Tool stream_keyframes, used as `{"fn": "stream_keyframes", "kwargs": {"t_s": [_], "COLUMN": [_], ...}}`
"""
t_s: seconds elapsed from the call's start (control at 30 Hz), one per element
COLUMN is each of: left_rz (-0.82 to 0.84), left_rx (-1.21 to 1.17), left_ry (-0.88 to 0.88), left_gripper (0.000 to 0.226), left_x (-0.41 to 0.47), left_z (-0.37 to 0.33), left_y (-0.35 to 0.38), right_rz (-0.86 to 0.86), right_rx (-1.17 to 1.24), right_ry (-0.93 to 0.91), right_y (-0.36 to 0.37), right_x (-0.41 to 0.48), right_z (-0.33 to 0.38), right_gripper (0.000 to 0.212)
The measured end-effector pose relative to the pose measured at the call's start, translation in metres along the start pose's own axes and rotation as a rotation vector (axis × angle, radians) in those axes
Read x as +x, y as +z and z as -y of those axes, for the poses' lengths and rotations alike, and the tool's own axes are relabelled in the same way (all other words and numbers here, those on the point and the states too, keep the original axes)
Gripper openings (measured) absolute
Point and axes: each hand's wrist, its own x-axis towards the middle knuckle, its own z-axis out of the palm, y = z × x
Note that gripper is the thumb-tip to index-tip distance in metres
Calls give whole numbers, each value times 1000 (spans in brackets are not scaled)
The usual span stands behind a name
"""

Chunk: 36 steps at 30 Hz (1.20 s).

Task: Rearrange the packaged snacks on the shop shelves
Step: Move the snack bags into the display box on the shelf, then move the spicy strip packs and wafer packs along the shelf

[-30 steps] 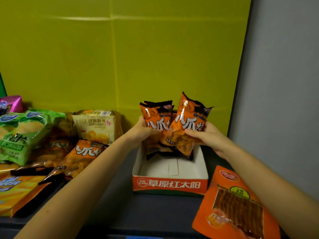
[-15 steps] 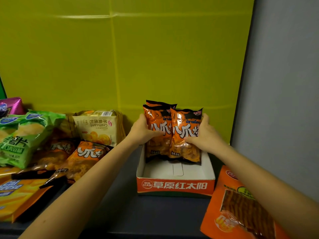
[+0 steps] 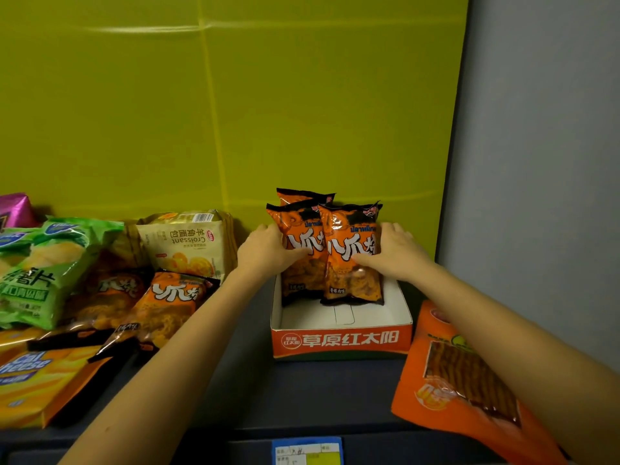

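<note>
My left hand (image 3: 265, 250) and right hand (image 3: 392, 253) each clasp one of two orange-and-black foil snack packets (image 3: 352, 263), thumbs across the fronts. Splayed a second ago, the packets now stand upright together at the back of the orange-fronted white cardboard tray (image 3: 342, 340), so this pair looks nearly placed. Dark shelf (image 3: 268, 391) below, yellow-green back panel (image 3: 235, 112) behind, grey wall (image 3: 536, 162) to the right.

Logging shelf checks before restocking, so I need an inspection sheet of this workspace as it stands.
Surface: dark shelf, price label on its front edge.
Job's things: three snack bags upright at the back of an open cardboard tray.
Clutter: croissant pack, green crisp bag, loose orange bag lying left; orange pouch right.
Grippers: left hand and right hand hold the front bags by their outer sides.
Cables: nothing seen.
Surroundings: yellow-green back panel, grey wall right.
</note>
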Motion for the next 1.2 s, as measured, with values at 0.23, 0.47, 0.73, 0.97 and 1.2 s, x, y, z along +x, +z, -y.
{"fn": "stream_keyframes", "kwargs": {"t_s": [0.23, 0.47, 0.73, 0.97, 1.2], "left_rz": [-195, -52, 331, 382, 363], "left_rx": [-98, -325, -131, -176, -151], "left_ry": [130, 513, 439, 269, 210], "left_gripper": [39, 33, 53, 43, 29], "left_x": [-43, -140, -178, -178, -181], "left_z": [-3, -37, -59, -89, -106], "left_y": [-27, -31, 11, 27, 35], "right_rz": [-50, -43, 198, 121, 59], "right_rx": [-23, 13, -32, 120, 187], "right_ry": [19, 186, 401, 310, 292], "right_y": [-41, -78, -57, -40, -41], "right_x": [-41, -127, -186, -179, -179], "right_z": [-25, -73, -116, -133, -150], "right_gripper": [52, 28, 78, 41, 28]}}
